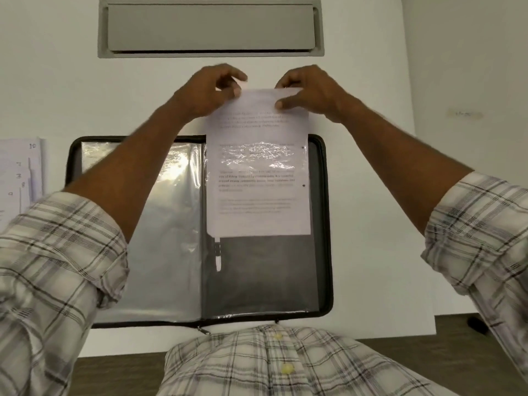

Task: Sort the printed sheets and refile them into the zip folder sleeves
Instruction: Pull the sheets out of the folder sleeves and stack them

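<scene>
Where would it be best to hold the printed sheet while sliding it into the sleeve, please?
Pinch the far edge of the printed sheet, the part outside the clear sleeve, from the far side near both corners, as the left hand and right hand do; the lower part lies under plastic.

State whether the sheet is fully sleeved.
Partly in. The sheet sticks out above the zip folder, held by left hand and right hand; sleeve glare crosses it.

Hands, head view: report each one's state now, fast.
Left hand: pinches the printed sheet at its top left corner.
Right hand: pinches the same sheet's top right corner.
</scene>
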`<action>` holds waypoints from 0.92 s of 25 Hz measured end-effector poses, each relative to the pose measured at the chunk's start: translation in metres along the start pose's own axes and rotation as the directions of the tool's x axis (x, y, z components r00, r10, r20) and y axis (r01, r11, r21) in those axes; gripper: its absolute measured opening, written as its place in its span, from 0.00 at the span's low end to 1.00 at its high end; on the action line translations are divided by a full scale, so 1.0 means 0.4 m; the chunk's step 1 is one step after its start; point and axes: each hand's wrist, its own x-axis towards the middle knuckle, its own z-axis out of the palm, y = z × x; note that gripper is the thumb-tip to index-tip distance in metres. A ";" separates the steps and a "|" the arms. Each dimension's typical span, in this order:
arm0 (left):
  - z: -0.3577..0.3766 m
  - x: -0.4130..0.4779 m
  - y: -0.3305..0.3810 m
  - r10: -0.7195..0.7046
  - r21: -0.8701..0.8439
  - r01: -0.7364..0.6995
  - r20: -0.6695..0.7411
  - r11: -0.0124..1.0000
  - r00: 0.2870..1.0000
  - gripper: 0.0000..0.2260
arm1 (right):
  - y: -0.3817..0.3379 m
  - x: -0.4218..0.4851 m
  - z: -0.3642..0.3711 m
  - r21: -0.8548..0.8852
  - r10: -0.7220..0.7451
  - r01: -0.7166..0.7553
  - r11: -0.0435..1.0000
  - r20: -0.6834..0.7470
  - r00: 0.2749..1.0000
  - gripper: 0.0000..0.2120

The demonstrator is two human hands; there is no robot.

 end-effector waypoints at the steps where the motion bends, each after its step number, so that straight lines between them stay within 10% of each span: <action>1: 0.000 -0.001 -0.016 -0.022 -0.080 0.014 -0.104 0.997 0.994 0.18 | 0.007 0.001 -0.009 0.062 0.003 0.001 0.998 -0.056 0.998 0.15; 5: 0.002 -0.035 -0.067 -0.261 -0.569 0.133 -0.149 0.812 0.954 0.27 | 0.015 0.005 -0.033 0.334 0.027 0.059 0.941 -0.246 0.969 0.19; 10: 0.040 -0.076 -0.084 -0.259 -0.618 0.108 -0.161 0.779 0.952 0.18 | 0.056 -0.040 0.009 0.702 0.276 -0.050 0.710 -0.213 0.937 0.27; 14: 0.024 -0.062 -0.055 -0.341 -0.774 -0.013 -0.294 0.633 0.893 0.17 | 0.083 -0.111 0.087 0.640 0.348 -0.184 0.746 -0.140 0.927 0.18; 23: -0.012 -0.178 -0.008 -0.313 -0.735 -0.004 -0.293 0.678 0.903 0.16 | -0.082 -0.099 -0.014 0.606 0.132 0.200 0.770 -0.458 0.879 0.14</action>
